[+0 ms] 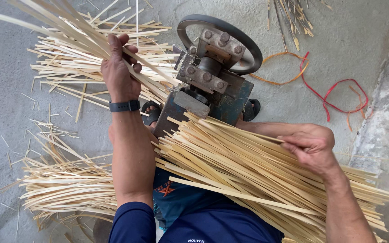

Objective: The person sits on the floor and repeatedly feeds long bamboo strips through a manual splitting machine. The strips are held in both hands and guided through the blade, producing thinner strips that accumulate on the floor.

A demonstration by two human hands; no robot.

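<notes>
My left hand (pixel 119 72) is closed around a bunch of thin bamboo strips (pixel 68 31) that run up and to the left from the metal splitting machine (pixel 210 72). A dark band sits on that wrist. My right hand (pixel 312 146) pinches the end of one strip on top of a large bundle of pale bamboo slats (pixel 248 175) lying across my lap. The bundle's far ends reach the machine's base. The machine has a round wheel (pixel 248 40) and bolted steel blocks.
Loose split strips lie piled on the concrete floor at the left (pixel 68 184) and upper left (pixel 68 76). Red and orange cord (pixel 329 96) lies at the right. More strips (pixel 293 18) sit at the top. A sandalled foot (pixel 151 112) shows beside the machine.
</notes>
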